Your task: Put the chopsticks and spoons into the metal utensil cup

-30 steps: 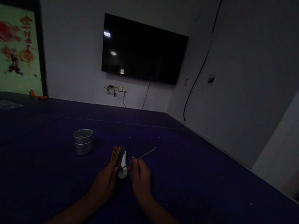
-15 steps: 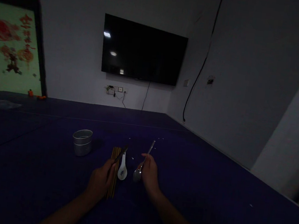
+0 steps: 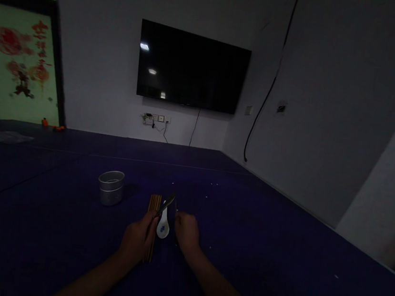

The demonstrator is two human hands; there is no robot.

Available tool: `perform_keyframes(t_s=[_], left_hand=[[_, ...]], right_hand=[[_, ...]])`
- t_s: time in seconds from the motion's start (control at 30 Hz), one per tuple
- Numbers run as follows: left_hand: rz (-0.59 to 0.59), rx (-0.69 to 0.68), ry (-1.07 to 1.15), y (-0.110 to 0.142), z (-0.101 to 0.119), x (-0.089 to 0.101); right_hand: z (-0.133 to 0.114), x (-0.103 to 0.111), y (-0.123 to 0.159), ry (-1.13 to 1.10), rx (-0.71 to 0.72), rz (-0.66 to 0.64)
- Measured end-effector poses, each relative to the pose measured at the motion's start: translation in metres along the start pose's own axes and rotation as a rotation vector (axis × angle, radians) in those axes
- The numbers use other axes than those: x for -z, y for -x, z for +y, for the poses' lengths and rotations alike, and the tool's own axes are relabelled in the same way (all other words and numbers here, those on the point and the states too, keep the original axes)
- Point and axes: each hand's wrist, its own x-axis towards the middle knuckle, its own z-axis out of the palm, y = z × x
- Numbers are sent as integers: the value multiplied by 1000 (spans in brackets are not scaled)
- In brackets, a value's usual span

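Note:
My left hand [image 3: 138,237] is closed around a dark slim utensil [image 3: 166,204] with a broader far tip; its exact kind is too dim to tell. That hand is over a row of several wooden chopsticks [image 3: 155,203], covering their middle. Between my hands, a white soup spoon [image 3: 163,230] with a blue mark in its bowl lies on the dark blue table [image 3: 259,256]. My right hand [image 3: 187,233] is closed on a metal spoon [image 3: 176,206], just right of the white one. Only a thin part of the metal spoon shows beyond the fingers.
A grey metal cup [image 3: 110,190] stands left of the chopsticks. Small white bits [image 3: 213,184] are scattered on the table. Clear plastic [image 3: 0,138] and orange items [image 3: 58,128] are at the far left. A television [image 3: 193,68] hangs on the wall beyond.
My right hand has moved slightly left and turned, hiding the metal spoon's bowl. The left hand's utensil tip has shifted right, over the white spoon's handle. The view has shifted slightly.

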Motion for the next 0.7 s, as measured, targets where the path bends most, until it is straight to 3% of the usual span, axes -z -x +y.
perform_keyframes(t_s=[0.37,0.7], left_hand=[[-19,18,-3,-1,-9,-2],[-60,20,23,-2,-6,0]], right_hand=[[-3,13,13,186,60,-110],[-17,26,30,194,253,-199]])
